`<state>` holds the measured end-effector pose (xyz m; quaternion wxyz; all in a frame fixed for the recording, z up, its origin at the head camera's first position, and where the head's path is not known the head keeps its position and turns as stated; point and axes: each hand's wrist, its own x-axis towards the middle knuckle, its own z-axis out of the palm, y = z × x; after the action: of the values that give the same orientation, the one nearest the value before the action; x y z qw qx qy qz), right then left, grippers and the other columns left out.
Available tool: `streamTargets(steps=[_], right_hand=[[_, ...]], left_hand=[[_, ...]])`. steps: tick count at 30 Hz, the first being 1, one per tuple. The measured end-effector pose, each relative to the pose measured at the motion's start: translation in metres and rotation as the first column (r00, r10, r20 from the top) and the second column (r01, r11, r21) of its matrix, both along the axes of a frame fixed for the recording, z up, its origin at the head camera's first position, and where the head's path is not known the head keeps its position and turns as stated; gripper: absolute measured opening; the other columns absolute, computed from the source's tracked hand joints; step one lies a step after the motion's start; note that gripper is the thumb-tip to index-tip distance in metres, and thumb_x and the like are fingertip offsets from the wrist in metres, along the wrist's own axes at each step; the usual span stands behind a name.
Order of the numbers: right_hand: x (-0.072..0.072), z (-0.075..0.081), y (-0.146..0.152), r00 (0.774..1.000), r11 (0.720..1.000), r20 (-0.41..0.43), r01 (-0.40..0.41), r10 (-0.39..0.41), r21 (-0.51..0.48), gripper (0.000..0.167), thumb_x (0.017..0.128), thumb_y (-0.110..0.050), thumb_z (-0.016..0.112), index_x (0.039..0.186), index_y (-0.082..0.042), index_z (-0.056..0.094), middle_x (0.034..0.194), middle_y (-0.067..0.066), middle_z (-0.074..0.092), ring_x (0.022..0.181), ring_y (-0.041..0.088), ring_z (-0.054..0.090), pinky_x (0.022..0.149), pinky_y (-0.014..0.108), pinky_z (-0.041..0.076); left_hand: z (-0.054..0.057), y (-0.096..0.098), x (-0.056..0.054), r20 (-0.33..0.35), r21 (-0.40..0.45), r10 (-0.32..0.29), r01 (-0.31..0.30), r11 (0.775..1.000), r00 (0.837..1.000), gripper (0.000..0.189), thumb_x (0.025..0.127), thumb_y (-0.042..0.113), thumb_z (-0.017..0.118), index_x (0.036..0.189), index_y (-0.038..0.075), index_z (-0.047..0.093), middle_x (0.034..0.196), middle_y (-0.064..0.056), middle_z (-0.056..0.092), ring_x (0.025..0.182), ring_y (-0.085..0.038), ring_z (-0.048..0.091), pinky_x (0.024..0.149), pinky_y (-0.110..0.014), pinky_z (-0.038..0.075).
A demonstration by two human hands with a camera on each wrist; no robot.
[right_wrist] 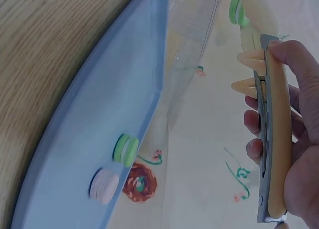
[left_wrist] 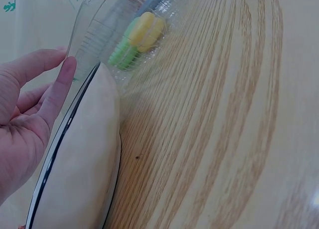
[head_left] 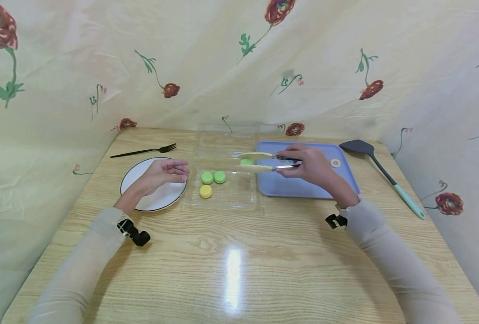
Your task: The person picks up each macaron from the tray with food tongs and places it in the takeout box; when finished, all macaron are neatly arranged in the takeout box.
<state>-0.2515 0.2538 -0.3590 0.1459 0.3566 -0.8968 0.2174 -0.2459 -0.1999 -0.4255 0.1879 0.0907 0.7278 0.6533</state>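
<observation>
My right hand grips a pair of tongs with pale tips. Between those tips sits a green macaron, held over the right part of a clear plastic box. Inside the box, two green macarons and a yellow macaron lie at the left. My left hand is above a white plate with a dark rim; its thumb and index finger pinch the box's edge. In the right wrist view, a green macaron and a pale pink macaron lie on the blue tray.
A black fork lies behind the plate. On the tray's right side is a pale ring-shaped piece. A dark spatula with a mint handle lies at the far right. Flowered cloth hangs behind the wooden table.
</observation>
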Motion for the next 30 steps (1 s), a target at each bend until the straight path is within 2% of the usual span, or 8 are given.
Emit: streamTargets(steps=[15,20,30], right_hand=[[-0.009,-0.010,-0.028,0.997,0.995,0.012,-0.083,0.082,0.054,0.038,0.082,-0.026,0.086,0.116,-0.009,0.078,0.101,0.006,0.073,0.068,0.013,0.062,0.053,0.027,0.045],[-0.012,-0.013,-0.033,0.995,0.991,-0.009,-0.098,0.099,0.095,0.037,0.082,-0.025,0.085,0.114,-0.009,0.079,0.099,0.007,0.073,0.066,0.014,0.060,0.050,0.027,0.043],[-0.014,-0.015,-0.039,0.997,0.984,0.039,-0.074,0.068,0.164,0.038,0.085,-0.029,0.082,0.117,-0.011,0.078,0.099,0.006,0.073,0.066,0.012,0.058,0.049,0.023,0.037]], left_hand=[[-0.001,-0.001,0.000,0.004,0.016,0.000,0.000,1.000,1.000,0.061,0.092,-0.007,0.069,0.147,-0.012,0.043,0.104,0.008,0.071,0.095,-0.004,0.071,0.091,-0.021,0.061],[-0.001,-0.001,0.000,0.007,0.010,0.001,-0.002,1.000,1.000,0.062,0.092,-0.005,0.069,0.148,-0.011,0.042,0.104,0.008,0.071,0.096,-0.004,0.071,0.091,-0.021,0.061],[-0.001,0.000,0.001,0.000,0.003,0.005,-0.005,1.000,1.000,0.062,0.092,-0.005,0.070,0.147,-0.011,0.043,0.106,0.006,0.070,0.096,-0.004,0.071,0.091,-0.021,0.061]])
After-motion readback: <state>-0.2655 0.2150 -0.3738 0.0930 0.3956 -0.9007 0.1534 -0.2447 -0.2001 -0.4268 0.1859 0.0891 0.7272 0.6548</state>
